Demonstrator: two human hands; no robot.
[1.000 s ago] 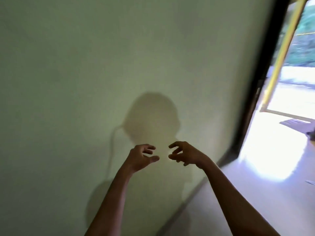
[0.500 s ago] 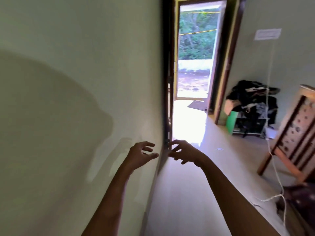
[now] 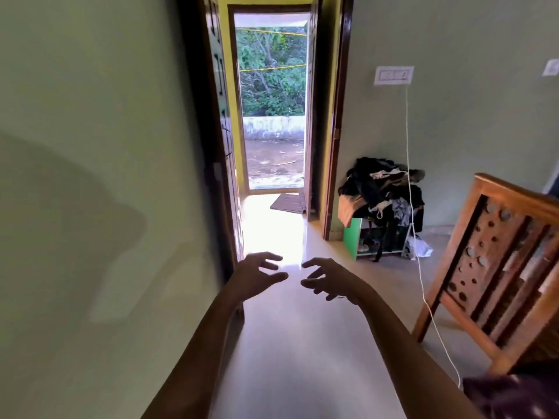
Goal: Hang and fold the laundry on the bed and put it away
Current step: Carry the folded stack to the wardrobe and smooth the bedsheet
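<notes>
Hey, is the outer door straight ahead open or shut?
Open. The outer door is swung aside, and trees and a low wall show through, with daylight on the floor.

To the right of the open doorway [image 3: 272, 116], well back in the room: a heap of clothes [image 3: 381, 192]. Mostly black, with tan, white and grey-blue mixed in. Crumpled, unfolded, loosely piled. Sits on top of a low green shelf unit [image 3: 352, 240] and spills down its front and sides, with a tan piece hanging over the edge nearer the doorway.

Farther right of the doorway and much nearer: the wooden end of the bed [image 3: 499, 267]. Orange-brown frame, dark slats, a panel pierced with round holes. Looks tilted in the wide-angle view.

Lowest and farthest right of the doorway: dark purplish fabric [image 3: 514, 394], blurred, kind unclear.
</notes>
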